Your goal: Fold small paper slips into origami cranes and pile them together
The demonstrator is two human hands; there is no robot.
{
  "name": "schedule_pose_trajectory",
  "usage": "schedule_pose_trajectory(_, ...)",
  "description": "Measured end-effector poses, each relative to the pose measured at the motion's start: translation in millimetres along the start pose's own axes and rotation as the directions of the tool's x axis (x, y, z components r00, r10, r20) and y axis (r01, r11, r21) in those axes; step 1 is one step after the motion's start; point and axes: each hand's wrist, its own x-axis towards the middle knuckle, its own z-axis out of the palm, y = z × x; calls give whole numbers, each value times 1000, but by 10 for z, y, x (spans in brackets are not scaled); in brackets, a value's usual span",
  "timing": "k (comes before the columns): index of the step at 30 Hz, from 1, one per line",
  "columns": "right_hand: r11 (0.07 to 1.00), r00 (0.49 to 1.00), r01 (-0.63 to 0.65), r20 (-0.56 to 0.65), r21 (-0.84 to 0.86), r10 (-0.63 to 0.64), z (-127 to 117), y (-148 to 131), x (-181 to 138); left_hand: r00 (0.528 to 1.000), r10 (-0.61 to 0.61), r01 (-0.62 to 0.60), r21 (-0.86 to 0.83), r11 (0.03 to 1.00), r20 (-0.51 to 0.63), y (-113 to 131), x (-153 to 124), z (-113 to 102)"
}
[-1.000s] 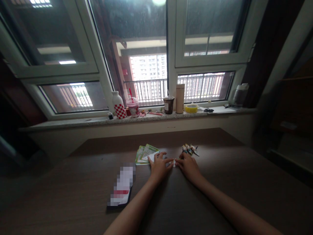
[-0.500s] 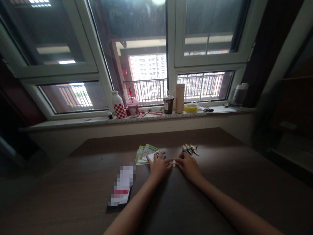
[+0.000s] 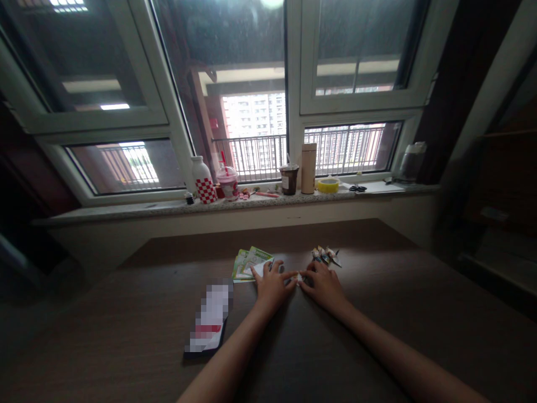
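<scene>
Over the middle of the table, my left hand (image 3: pixel 273 288) and my right hand (image 3: pixel 325 285) meet at a small white piece of folded paper (image 3: pixel 298 278). Thumb and forefinger of each hand pinch it from opposite sides, and the fingers cover most of it. The other fingers of my left hand spread over a white sheet (image 3: pixel 260 268) on green-and-white printed cards (image 3: pixel 250 259). Just beyond my right hand lies a small cluster of folded paper pieces (image 3: pixel 327 256), white, tan and dark.
A phone (image 3: pixel 210 319) with a blurred-out screen lies left of my left forearm on the brown table (image 3: pixel 126 313). Along the windowsill stand a checkered bottle (image 3: pixel 205 182), two drink cups, a tan flask (image 3: pixel 309 168), yellow tape (image 3: pixel 328 186) and scissors (image 3: pixel 358 189).
My right fingers have shifted very slightly around the small white paper. My left hand and the things on the table look the same.
</scene>
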Motion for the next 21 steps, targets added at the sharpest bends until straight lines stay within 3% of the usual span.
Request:
schedule_pose_trajectory(12, 994, 1000, 3, -28, 113, 1, 75, 58, -22, 1000, -8, 8, -26, 1000, -4, -4, -16, -2)
schedule_pose_trajectory(21, 953, 982, 56, -188, 299, 2, 86, 164, -21, 1000, -7, 8, -49, 999, 13, -9, -1, -7)
